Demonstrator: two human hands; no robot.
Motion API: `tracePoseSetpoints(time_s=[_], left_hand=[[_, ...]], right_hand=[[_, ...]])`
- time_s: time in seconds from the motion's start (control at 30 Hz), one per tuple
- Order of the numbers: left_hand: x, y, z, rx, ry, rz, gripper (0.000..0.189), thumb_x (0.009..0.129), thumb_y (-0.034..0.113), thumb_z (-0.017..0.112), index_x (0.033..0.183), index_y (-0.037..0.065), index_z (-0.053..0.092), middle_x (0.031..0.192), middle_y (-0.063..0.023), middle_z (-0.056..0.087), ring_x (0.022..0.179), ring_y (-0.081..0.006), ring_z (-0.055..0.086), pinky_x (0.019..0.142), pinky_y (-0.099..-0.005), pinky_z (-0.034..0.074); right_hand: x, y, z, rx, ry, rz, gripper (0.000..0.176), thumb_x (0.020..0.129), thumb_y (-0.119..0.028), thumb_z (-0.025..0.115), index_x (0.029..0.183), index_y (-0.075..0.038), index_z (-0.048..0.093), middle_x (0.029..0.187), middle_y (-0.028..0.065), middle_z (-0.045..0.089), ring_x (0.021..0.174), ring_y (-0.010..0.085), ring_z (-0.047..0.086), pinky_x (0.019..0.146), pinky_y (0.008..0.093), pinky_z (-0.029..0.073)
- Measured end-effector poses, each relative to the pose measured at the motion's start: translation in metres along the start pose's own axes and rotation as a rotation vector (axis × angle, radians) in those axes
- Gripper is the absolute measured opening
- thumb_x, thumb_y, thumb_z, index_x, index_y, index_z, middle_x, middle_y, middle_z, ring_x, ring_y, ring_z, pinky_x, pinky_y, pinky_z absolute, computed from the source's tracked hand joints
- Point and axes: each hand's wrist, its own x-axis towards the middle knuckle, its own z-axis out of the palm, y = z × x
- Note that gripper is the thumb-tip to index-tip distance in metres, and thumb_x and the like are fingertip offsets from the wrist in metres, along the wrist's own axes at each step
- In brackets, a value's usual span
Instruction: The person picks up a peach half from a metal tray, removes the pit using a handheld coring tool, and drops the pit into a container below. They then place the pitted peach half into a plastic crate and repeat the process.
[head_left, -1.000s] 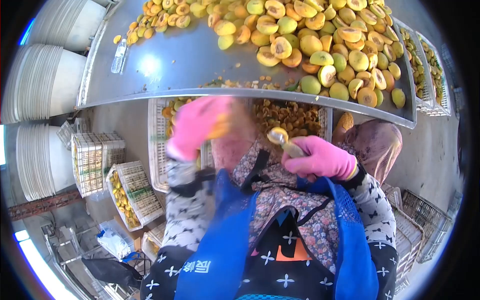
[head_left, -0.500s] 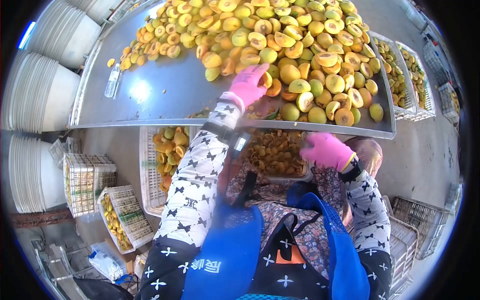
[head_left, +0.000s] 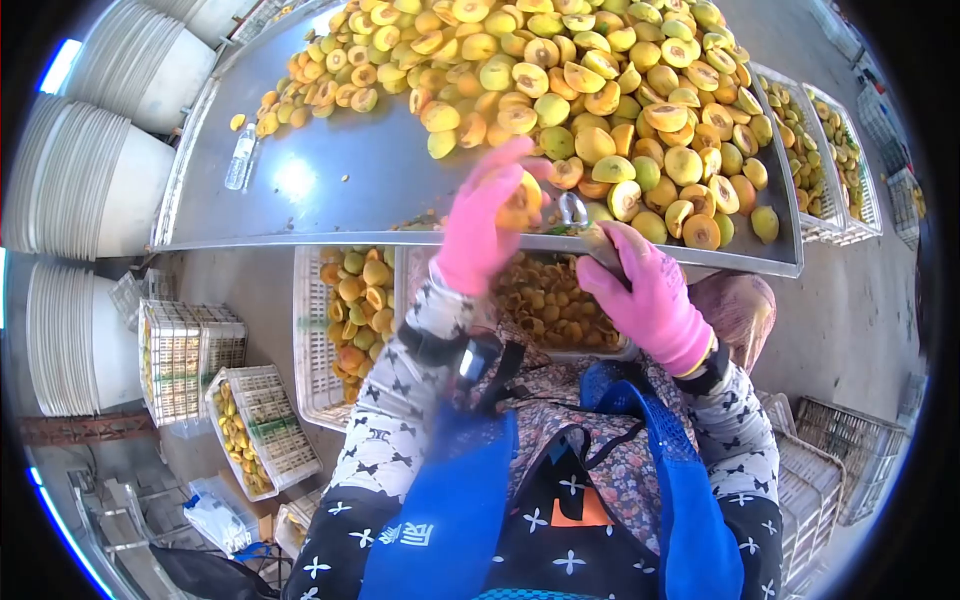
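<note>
The left hand [head_left: 478, 225] curls half-closed around a fruit [head_left: 521, 204] by the counter [head_left: 290, 218]'s near edge; the right hand [head_left: 650, 298] grips a looped tool [head_left: 605, 248] firmly.

**Grey Floor and Stacked Tubs around a Metal Worktop**

A shiny metal worktop [head_left: 335, 215] with a raised edge lies toward twelve o'clock, and at ten o'clock its surface gives back a white glare [head_left: 295, 178]. Grey floor [head_left: 840, 310] is spread at three o'clock. Between nine and ten o'clock, tall stacks of pale tubs [head_left: 85, 185] stand in a row. At eight o'clock there are a reddish beam [head_left: 90, 428], a metal frame [head_left: 120, 525] and a bright strip [head_left: 65, 530], whose source I cannot tell. Slatted crates [head_left: 850, 450] are at four o'clock.
</note>
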Motion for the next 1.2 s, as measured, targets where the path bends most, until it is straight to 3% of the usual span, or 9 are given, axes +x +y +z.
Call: tracePoseSetpoints(time_s=[0.13,0.23,0.37,0.47,0.57,0.8,0.9,1.07,1.2], left_hand=[[-0.036,0.006,0.025,0.685,0.052,0.454,0.030,0.104,0.013,0.043,0.129,-0.003,0.049,0.112,-0.0148,0.065,0.087,-0.0190,0.066,0.076,-0.0304,0.055],[-0.046,0.007,0.020,0.637,0.000,0.382,0.030,0.102,0.007,0.045,0.129,-0.003,0.049,0.115,-0.0151,0.064,0.093,-0.0214,0.066,0.080,-0.0332,0.055],[-0.051,0.004,0.015,0.802,-0.032,0.707,0.028,0.101,0.007,0.047,0.127,-0.001,0.053,0.112,-0.0149,0.063,0.094,-0.0217,0.066,0.082,-0.0325,0.054],[-0.058,-0.004,0.011,0.691,-0.101,0.522,0.024,0.101,0.010,0.050,0.120,-0.002,0.058,0.105,-0.0128,0.065,0.091,-0.0195,0.065,0.080,-0.0308,0.053],[-0.066,0.006,0.031,0.045,0.141,-0.083,0.022,0.100,0.014,0.055,0.114,-0.003,0.061,0.098,-0.0109,0.066,0.086,-0.0178,0.064,0.077,-0.0294,0.053],[-0.058,0.016,0.058,-0.252,0.323,0.035,0.032,0.101,0.028,0.058,0.107,-0.002,0.063,0.090,-0.0124,0.067,0.078,-0.0184,0.064,0.071,-0.0289,0.053],[-0.059,0.027,0.049,-0.248,0.222,-0.082,0.042,0.104,0.035,0.048,0.102,-0.004,0.064,0.087,-0.0156,0.068,0.070,-0.0209,0.065,0.066,-0.0313,0.054],[-0.049,0.023,0.023,0.018,-0.234,0.000,0.048,0.105,0.037,0.043,0.099,-0.005,0.065,0.082,-0.0168,0.068,0.071,-0.0227,0.065,0.063,-0.0326,0.053],[-0.056,0.026,0.012,-0.001,-0.221,-0.251,0.042,0.103,0.033,0.050,0.093,-0.003,0.069,0.082,-0.0131,0.069,0.070,-0.0182,0.065,0.065,-0.0305,0.053]], right_hand=[[0.007,-0.005,0.017,-0.164,0.000,-0.200,0.041,0.083,-0.026,0.074,0.115,-0.007,0.058,0.085,0.0140,0.065,0.074,0.0352,0.066,0.066,0.0451,0.052],[0.006,-0.006,0.021,-0.337,-0.064,-0.249,0.033,0.086,-0.029,0.070,0.107,-0.008,0.056,0.080,0.0110,0.062,0.070,0.0319,0.065,0.062,0.0439,0.050],[0.004,-0.013,0.014,-0.475,-0.215,-0.199,0.032,0.086,-0.024,0.071,0.106,-0.004,0.055,0.087,0.0144,0.065,0.078,0.0356,0.065,0.065,0.0450,0.050],[0.000,-0.002,0.013,-0.557,-0.297,-0.212,0.032,0.087,-0.026,0.070,0.103,-0.003,0.053,0.084,0.0142,0.063,0.075,0.0358,0.065,0.063,0.0456,0.050],[-0.009,-0.007,0.017,-0.340,-0.422,-0.061,0.030,0.084,-0.022,0.072,0.098,-0.003,0.053,0.080,0.0163,0.062,0.073,0.0370,0.064,0.061,0.0468,0.049],[-0.024,-0.022,0.043,0.152,-0.191,-0.148,0.027,0.086,-0.020,0.069,0.104,-0.004,0.057,0.071,0.0165,0.061,0.056,0.0339,0.061,0.053,0.0423,0.049],[-0.010,-0.036,0.016,0.859,-0.671,0.711,0.021,0.087,-0.014,0.066,0.102,-0.002,0.060,0.068,0.0063,0.059,0.049,0.0183,0.056,0.046,0.0312,0.043],[-0.009,-0.031,0.001,1.126,-0.898,0.738,0.015,0.087,-0.011,0.066,0.095,0.001,0.062,0.063,0.0018,0.056,0.047,0.0102,0.051,0.044,0.0233,0.038],[-0.010,-0.036,0.000,1.029,-1.066,0.749,0.017,0.087,-0.014,0.069,0.096,-0.002,0.062,0.066,-0.0001,0.057,0.049,0.0093,0.052,0.045,0.0223,0.038]])
